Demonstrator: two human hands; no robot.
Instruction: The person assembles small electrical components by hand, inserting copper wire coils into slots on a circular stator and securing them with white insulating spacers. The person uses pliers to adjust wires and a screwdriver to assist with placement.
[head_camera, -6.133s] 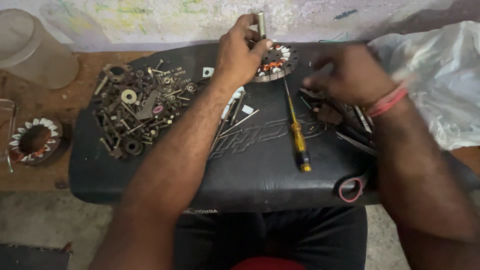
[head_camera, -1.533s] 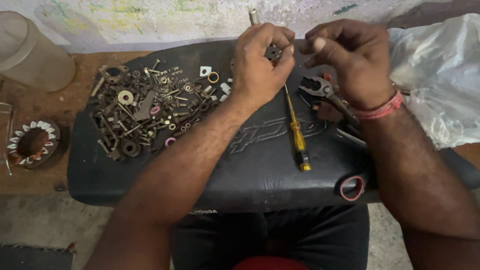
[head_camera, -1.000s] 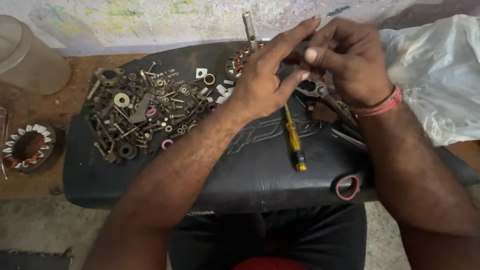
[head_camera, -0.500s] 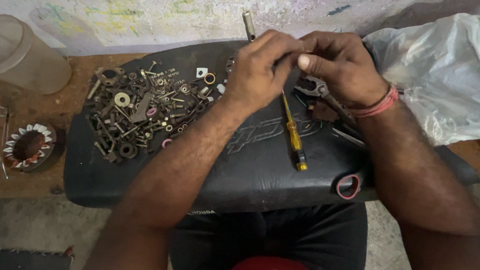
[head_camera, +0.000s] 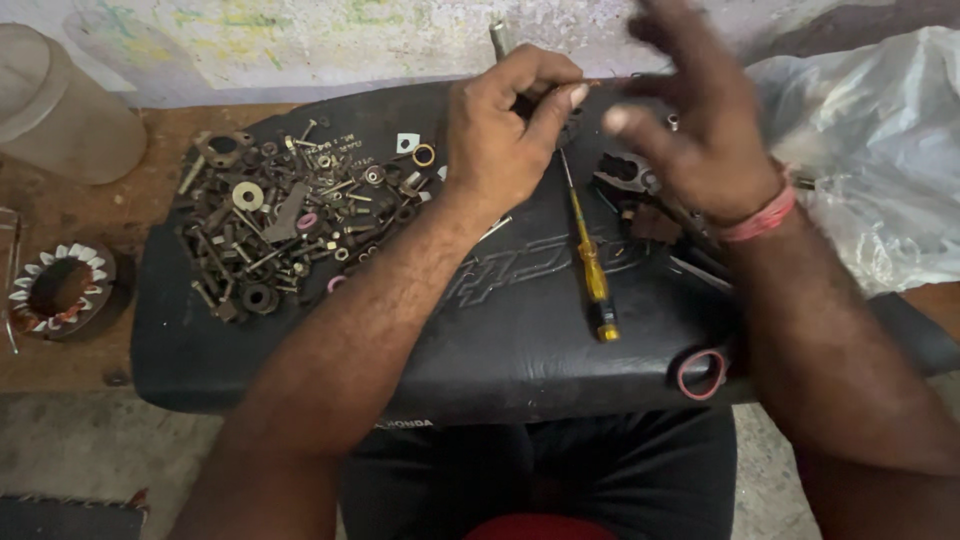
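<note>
My left hand (head_camera: 505, 135) is curled over a dark metal part at the far edge of a black motorcycle seat (head_camera: 500, 350) that lies across my lap. A short metal rod (head_camera: 497, 36) sticks out beyond its knuckles; the part itself is mostly hidden. My right hand (head_camera: 695, 125) hovers just to the right, blurred, its fingers spread and holding nothing. A yellow-handled screwdriver (head_camera: 592, 262) lies on the seat between my forearms. Dark pliers (head_camera: 625, 170) lie under my right hand.
A heap of several bolts, nuts and washers (head_camera: 285, 220) covers the seat's left part. A wound stator ring (head_camera: 58, 290) rests on the wooden bench at far left, a translucent plastic container (head_camera: 60, 100) behind it. A crumpled clear plastic bag (head_camera: 870, 150) is at right, a red-rimmed rubber ring (head_camera: 703, 372) near the seat's front edge.
My right hand has let go of the spot where both hands met and lifted away to the right with fingers spread. My left hand stays closed over the part.
</note>
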